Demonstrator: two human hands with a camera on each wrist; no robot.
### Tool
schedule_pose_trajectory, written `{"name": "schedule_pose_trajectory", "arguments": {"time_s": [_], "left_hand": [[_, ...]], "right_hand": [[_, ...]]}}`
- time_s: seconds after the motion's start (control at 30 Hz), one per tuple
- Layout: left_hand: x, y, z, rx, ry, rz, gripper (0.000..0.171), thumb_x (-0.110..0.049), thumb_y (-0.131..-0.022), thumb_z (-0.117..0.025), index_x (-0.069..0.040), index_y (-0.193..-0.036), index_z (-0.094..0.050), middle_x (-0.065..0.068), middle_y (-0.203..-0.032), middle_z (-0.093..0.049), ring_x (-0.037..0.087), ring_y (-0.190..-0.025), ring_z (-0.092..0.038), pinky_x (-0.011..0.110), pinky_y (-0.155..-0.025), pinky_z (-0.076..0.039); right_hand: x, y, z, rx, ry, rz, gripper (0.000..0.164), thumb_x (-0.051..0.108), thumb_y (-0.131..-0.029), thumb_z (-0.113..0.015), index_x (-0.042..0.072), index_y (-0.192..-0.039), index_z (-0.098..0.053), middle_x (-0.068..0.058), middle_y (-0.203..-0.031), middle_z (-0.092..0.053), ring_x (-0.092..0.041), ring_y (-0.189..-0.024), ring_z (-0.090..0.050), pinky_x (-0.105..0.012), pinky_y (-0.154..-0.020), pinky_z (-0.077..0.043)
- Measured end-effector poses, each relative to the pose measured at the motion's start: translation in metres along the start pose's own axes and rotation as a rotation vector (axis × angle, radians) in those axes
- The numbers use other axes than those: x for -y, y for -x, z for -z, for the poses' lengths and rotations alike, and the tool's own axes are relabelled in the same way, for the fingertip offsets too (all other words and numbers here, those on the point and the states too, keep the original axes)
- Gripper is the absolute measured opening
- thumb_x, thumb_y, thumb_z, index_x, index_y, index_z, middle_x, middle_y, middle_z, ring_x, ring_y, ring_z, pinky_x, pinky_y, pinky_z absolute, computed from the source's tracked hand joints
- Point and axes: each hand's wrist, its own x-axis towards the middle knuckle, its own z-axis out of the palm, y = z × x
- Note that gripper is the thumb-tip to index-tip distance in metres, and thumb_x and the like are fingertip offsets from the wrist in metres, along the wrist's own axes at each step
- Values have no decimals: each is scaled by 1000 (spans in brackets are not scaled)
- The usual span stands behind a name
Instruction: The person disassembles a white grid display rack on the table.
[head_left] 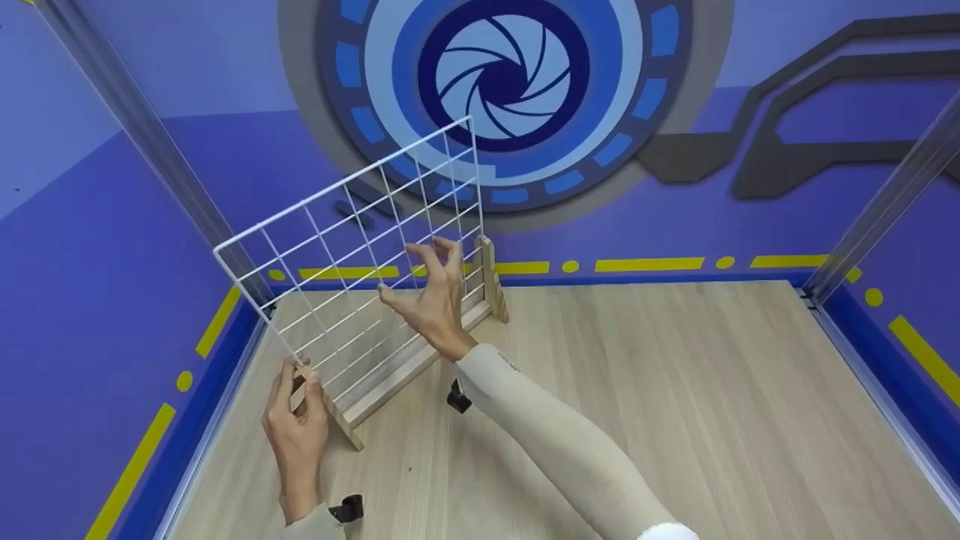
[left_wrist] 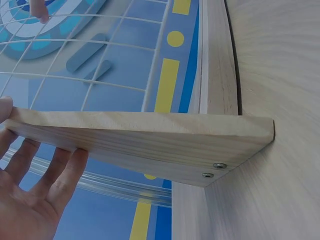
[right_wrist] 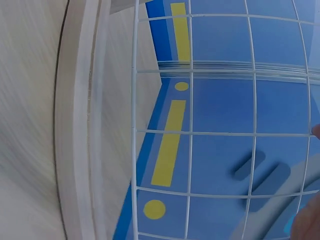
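Observation:
A white wire grid panel [head_left: 352, 247] stands tilted in a wooden stand, which has a base bar [head_left: 397, 382] and a side piece at each end. My left hand [head_left: 296, 431] grips the top of the near side piece [left_wrist: 140, 135], with the thumb on one side and the fingers on the other. Two metal screws [left_wrist: 214, 170] show low on that piece. At the panel's front, my right hand [head_left: 431, 296] has its thumb and fingers spread apart by the wires. Whether its fingertips touch the wires is hard to tell. The far side piece [head_left: 491, 281] stands beyond the right hand.
The stand rests on a light wood-grain table [head_left: 675, 390]. A blue wall [head_left: 600, 217] with yellow marks and a round painted emblem rises behind it. Metal posts [head_left: 885, 202] stand at the back corners. Black straps [head_left: 459, 397] show by both wrists.

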Motion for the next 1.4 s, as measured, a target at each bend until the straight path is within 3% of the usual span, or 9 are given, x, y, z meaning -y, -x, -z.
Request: {"name": "schedule_pose_trajectory", "arguments": {"time_s": [0.2,0.37,0.53,0.73,1.07,1.4], "left_hand": [[-1,-3,-1,13,27,16,51,5,-101,-68,3,-151,-57,18,-136,-70,0,-120,-65,8,-89,-54],[-3,-1,-2,8,-6,56,52,6,-101,-67,4,-151,-56,23,-143,-66,-9,-117,-60,6,-87,-53],[-22,-1,-3,2,-15,83,49,6,-102,-65,10,-149,-55,30,-145,-62,-13,-116,-57,4,-85,-52],[-39,-1,-1,-7,-4,59,48,7,-101,-64,14,-147,-54,35,-139,-63,-15,-114,-56,3,-85,-50],[0,1,-3,-20,-11,22,51,8,-99,-68,6,-149,-58,24,-136,-71,-10,-116,-61,5,-85,-53],[3,1,-1,-9,-2,37,51,5,-99,-70,2,-149,-60,20,-134,-72,-7,-115,-63,5,-86,-53]], "right_hand": [[7,-9,3,-5,3,16,63,32,-72,-96,17,-128,-72,-14,-144,-46,-28,-131,-51,-42,-103,-52],[12,-12,5,-11,8,17,63,31,-72,-95,17,-128,-72,-16,-145,-47,-28,-133,-51,-44,-105,-51],[18,-17,7,-34,22,33,62,33,-71,-96,17,-126,-73,-14,-143,-48,-29,-132,-52,-45,-104,-51],[25,-24,9,-46,23,51,63,34,-70,-97,16,-125,-73,-17,-142,-49,-29,-130,-53,-41,-102,-52],[32,-30,13,-48,14,54,62,33,-71,-97,17,-125,-73,-16,-143,-49,-25,-130,-50,-38,-103,-51],[38,-32,14,-35,7,28,62,33,-72,-97,18,-127,-72,-13,-144,-47,-25,-131,-50,-40,-104,-52]]}}
